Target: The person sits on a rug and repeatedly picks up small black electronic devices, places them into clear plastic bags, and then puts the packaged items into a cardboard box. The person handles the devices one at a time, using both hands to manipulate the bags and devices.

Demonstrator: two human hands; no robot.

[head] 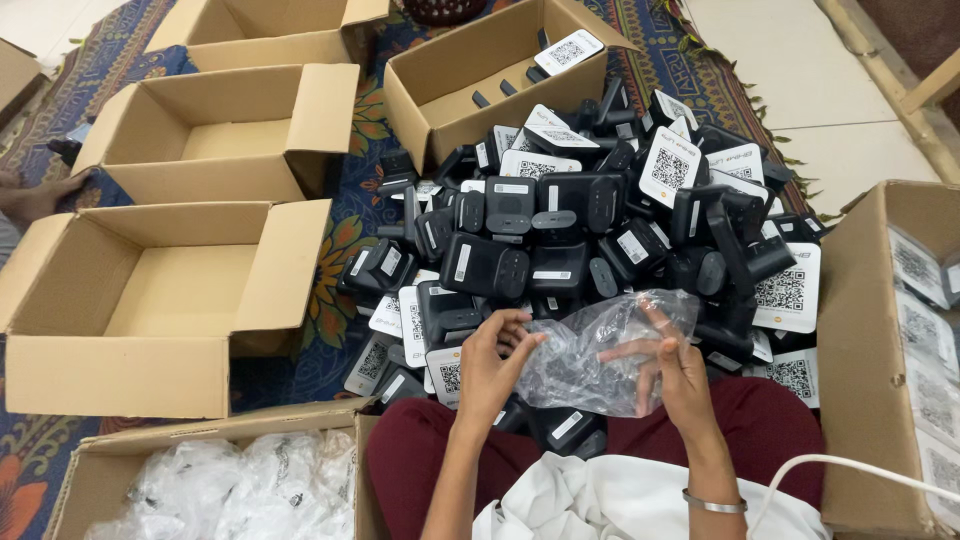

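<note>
Person's sitting on the floor with a huge pile of black devices point(590, 220) heaped right in front of their knees, lots of them with white code cards stuck on. Both hands are on one clear plastic bag point(600, 350), held just above the near edge of the pile. Left hand point(492, 368) has its fingers curled onto the bag's left edge, right hand point(672, 372) is pinching the right side with fingers spread over the plastic. Can't tell if anything's inside the bag, it's too crinkly.

Left of the pile there's a row of open cardboard boxes point(150, 300) on a patterned rug point(340, 270). Nearest box at bottom left point(110, 465) is stuffed with more clear bags point(230, 490). Another box point(860, 340) stands on the right with code cards inside. Silver bangle point(714, 503) on the right wrist.
</note>
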